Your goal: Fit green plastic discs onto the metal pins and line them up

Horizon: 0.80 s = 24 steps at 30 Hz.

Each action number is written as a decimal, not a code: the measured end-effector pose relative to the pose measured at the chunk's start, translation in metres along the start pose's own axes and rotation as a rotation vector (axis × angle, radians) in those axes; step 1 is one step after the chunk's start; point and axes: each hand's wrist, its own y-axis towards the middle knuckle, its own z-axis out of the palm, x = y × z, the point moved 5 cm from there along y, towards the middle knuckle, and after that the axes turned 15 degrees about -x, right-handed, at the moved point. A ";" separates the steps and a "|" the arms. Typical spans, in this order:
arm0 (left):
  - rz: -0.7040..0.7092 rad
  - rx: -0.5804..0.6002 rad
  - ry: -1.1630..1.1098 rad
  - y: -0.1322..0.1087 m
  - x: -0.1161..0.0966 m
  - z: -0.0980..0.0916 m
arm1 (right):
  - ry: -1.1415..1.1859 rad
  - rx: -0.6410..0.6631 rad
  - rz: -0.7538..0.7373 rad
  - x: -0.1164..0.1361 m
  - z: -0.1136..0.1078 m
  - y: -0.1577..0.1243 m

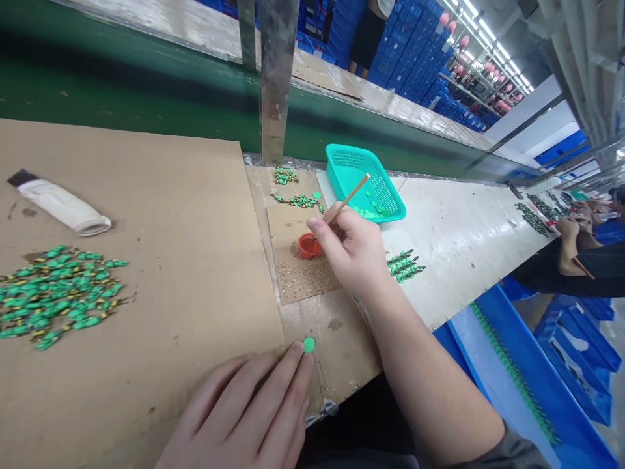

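Note:
Between thumb and fingers of my right hand (359, 251) is a thin wooden stick (355, 190). It slants down toward a small red cup (307, 246), where its lower end is hard to make out. My left hand (249, 413) rests at the bench's near edge, fingers together, with the fingertips on the edge of a small green disc (309, 344); its thumb is hidden. The red cup stands on a cardboard piece (303, 281) with a speckled, crusty patch. Beyond it lie small green-and-yellow pieces (300, 200).
A turquoise basket (398, 207) holds green discs. Green discs with dark pieces (405, 266) sit in rows right of my right forearm. At left are a pile of green-and-yellow pieces (63, 293) and a white tube (63, 203). A metal post (277, 85) rises behind; co-workers sit far right.

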 end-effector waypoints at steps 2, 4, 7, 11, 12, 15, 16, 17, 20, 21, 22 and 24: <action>-0.002 0.008 -0.001 -0.001 0.000 0.001 | -0.010 -0.008 -0.008 0.000 0.000 0.000; 0.002 0.014 0.000 -0.002 0.000 0.002 | -0.035 -0.014 -0.016 0.000 -0.002 0.002; 0.004 0.042 0.006 -0.004 0.000 0.001 | -0.052 -0.052 -0.045 0.009 -0.010 0.002; -0.019 0.113 0.010 -0.012 -0.001 -0.002 | -0.011 -0.145 -0.053 0.035 -0.033 -0.018; -0.027 0.140 0.009 -0.014 -0.002 -0.003 | -0.009 -0.172 -0.038 0.042 -0.040 -0.029; -0.044 0.208 -0.003 -0.020 -0.003 -0.005 | 0.034 -0.155 0.014 0.061 -0.053 -0.069; -0.045 0.223 -0.004 -0.021 -0.004 -0.007 | 0.051 -0.131 0.028 0.066 -0.055 -0.082; -0.044 0.230 -0.003 -0.021 -0.004 -0.008 | 0.066 -0.119 0.030 0.071 -0.057 -0.093; -0.033 0.232 0.005 -0.016 -0.005 -0.012 | 0.074 -0.091 0.037 0.078 -0.059 -0.115; -0.028 0.231 0.007 -0.013 -0.005 -0.013 | 0.073 -0.082 0.039 0.079 -0.058 -0.118; -0.023 0.230 0.009 -0.011 -0.005 -0.013 | 0.074 -0.075 0.043 0.079 -0.058 -0.120; -0.020 0.229 0.021 -0.006 -0.006 -0.012 | 0.080 -0.066 0.051 0.078 -0.057 -0.120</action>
